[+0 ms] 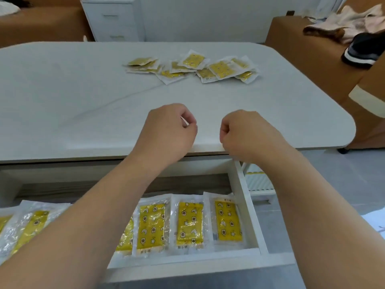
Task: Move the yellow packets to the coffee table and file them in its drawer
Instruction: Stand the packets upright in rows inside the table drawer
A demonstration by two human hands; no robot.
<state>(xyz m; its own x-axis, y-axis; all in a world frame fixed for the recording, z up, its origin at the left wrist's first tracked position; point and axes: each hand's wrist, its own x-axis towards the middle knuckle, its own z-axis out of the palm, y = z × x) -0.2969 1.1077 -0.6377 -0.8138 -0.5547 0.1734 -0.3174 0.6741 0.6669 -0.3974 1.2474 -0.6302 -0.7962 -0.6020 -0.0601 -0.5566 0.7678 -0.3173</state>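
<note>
Packets (220,69): yellow, printed with small figures, each in a clear wrapper with white edges; they lie in two groups, one on the table and one in the drawer.
On the table (83,90): a loose heap toward the far side, right of the middle; about a dozen, overlapping so much that an exact count cannot be made.
In the drawer (245,205): six can be counted, lying flat in one row from side to side. Three at the right show whole, a fourth is half hidden behind the left forearm, and two more lie left of that arm, the last cut off by the picture's edge. The forearm may hide others.
Drawer: one, pulled out below the table's near edge; the rightmost packet lies just beside its right wall.
Left hand (166,130): over the table's near edge, fingers curled into a loose fist; a pale sliver shows at the fingertips, and I cannot tell whether it is a nail or something pinched.
Right hand (243,132): just beside the left, apart from it, fingers curled under; nothing is seen in it.
Both hands: well short of the heap.
Cabinet (114,19): one, white, beyond the table, with two drawer fronts showing.
Seats (308,44): brown, one at far left and one at right.
Clothes (350,21): a pale pile on the right seat.
Shoe (362,49): one, black with a white sole, just beside the clothes.
</note>
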